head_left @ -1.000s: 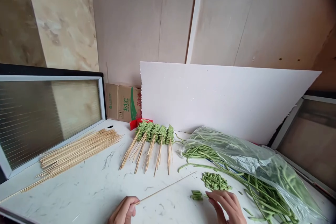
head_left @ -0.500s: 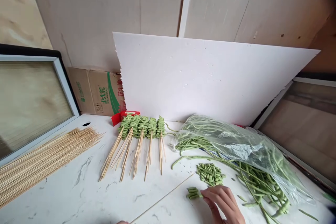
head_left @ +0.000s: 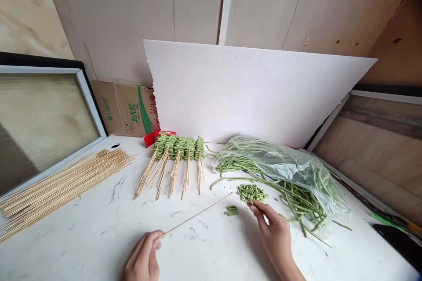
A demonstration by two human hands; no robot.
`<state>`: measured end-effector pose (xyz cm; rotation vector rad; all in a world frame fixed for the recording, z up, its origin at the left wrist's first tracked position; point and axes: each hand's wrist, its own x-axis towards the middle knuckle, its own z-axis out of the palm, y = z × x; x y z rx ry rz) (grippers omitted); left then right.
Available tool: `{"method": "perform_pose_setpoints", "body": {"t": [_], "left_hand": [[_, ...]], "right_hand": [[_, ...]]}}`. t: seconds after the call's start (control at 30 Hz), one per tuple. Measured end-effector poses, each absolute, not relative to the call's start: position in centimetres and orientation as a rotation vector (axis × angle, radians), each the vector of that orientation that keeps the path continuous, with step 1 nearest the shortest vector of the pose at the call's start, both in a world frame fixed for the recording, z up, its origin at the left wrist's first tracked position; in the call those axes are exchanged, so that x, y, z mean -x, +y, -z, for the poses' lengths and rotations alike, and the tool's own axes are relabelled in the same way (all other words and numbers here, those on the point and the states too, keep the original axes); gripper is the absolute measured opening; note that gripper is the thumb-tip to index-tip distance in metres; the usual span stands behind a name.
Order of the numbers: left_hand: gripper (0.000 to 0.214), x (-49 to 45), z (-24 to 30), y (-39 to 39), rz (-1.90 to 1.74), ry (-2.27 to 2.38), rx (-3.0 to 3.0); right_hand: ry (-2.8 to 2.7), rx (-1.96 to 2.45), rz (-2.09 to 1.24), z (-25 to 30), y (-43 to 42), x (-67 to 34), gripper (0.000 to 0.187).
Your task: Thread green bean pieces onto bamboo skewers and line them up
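At the lower left of the head view, my left hand pinches the blunt end of a bamboo skewer. The skewer slants up and right across the table, its tip close to a heap of cut green bean pieces. My right hand is closed in a pinch at the heap's lower edge, with a bit of green at its fingertips, seemingly one bean piece. A small row of bean pieces lies between the skewer and my right hand.
Several finished bean skewers lie in a row at the back. A large stack of bare skewers rests at left. Long beans spill from a clear plastic bag at right. Behind stand a white board and a cardboard box.
My right hand has moved from the small row of bean pieces to the heap's edge. The view has shifted, bringing my left hand more fully into sight with the skewer still in it.
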<state>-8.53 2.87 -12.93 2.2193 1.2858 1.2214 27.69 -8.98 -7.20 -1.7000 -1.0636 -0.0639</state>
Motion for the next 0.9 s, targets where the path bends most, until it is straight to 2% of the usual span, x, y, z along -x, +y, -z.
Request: {"method": "perform_pose_setpoints", "body": {"t": [0.1, 0.27, 0.43, 0.9], "left_hand": [[0.026, 8.3, 11.8, 3.1, -1.301, 1.267, -2.217], [0.026, 8.3, 10.0, 3.2, -1.302, 1.185, -2.207], [0.031, 8.5, 9.1, 3.3, -1.296, 1.052, -2.192], [0.032, 8.5, 8.8, 2.9, -1.304, 0.897, -2.325]], "right_hand": [[-0.947, 1.627, -0.128, 7.4, -8.6, -27.8, 0.048], [-0.834, 1.4, -0.45, 5.8, -8.0, -26.8, 0.051], [-0.659, 1.136, -0.759, 4.9, -8.1, -25.4, 0.045], [-0.408, 0.893, -0.9, 6.2, -9.8, -21.6, 0.038]]}}
